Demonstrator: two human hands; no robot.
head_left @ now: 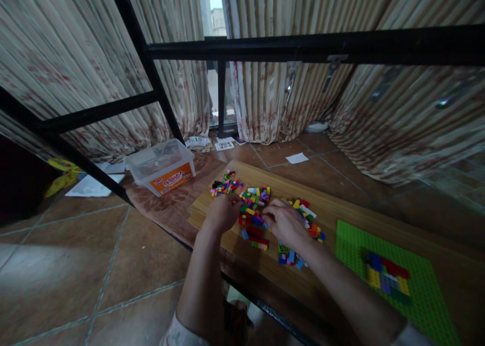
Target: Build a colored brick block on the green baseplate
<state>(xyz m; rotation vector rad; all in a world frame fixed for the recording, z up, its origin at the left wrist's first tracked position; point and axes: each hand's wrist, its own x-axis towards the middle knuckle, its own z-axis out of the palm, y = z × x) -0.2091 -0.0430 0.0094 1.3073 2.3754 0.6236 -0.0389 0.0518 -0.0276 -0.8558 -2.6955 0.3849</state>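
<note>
Loose toy building bricks point(250, 202) in many colours lie in heaps on a wooden board point(303, 184). At the left heap is my left hand point(223, 212), its fingers curled in among the bricks; whatever they hold is hidden. My right hand point(283, 221) reaches over the middle of the bricks, thumb and fingertips drawn together in a pinch. Too little shows to tell what is between them. Red bricks point(256, 232) sit just below and between the hands. Blue bricks point(291, 257) lie under my right wrist.
A green baseplate point(420, 275) carries a block of joined bricks point(388, 278) at the right. Beyond the board's left end stands a clear plastic box point(161, 166) with an orange label. A black metal frame point(265, 49) crosses in front of striped curtains point(273, 98).
</note>
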